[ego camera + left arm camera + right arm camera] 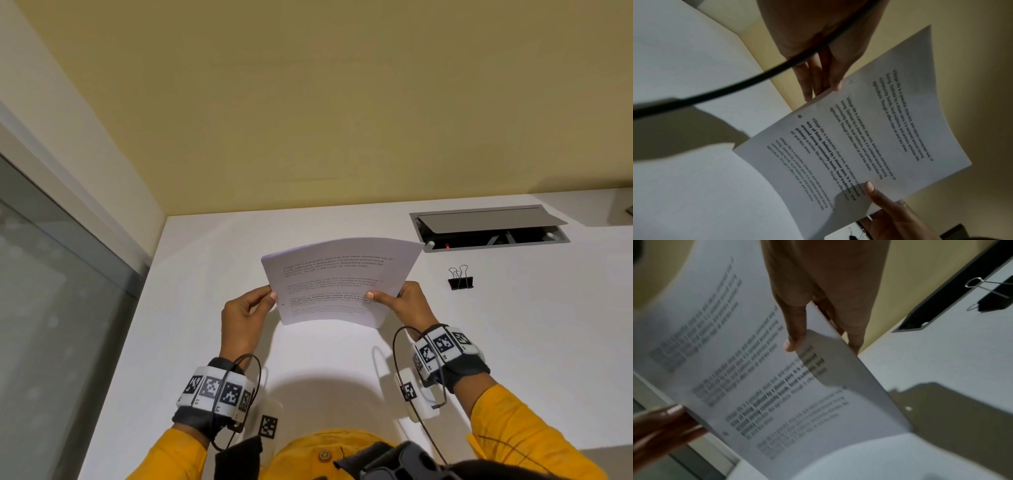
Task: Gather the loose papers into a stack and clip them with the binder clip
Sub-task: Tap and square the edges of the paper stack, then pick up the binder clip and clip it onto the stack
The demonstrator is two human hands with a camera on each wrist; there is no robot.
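Both hands are holding one stack of white printed paper sheets above the white bench, tilted, far edge bowing. Your left hand is pinching the stack's left edge, thumb on the printed face, fingers behind. Your right hand is pinching the right edge the same way, thumb lying on the text. Sheet edges are looking roughly aligned. Black binder clip with silver wire handles is sitting on the bench to the stack's right, apart from it, near the grey recessed cable hatch with its lid raised.
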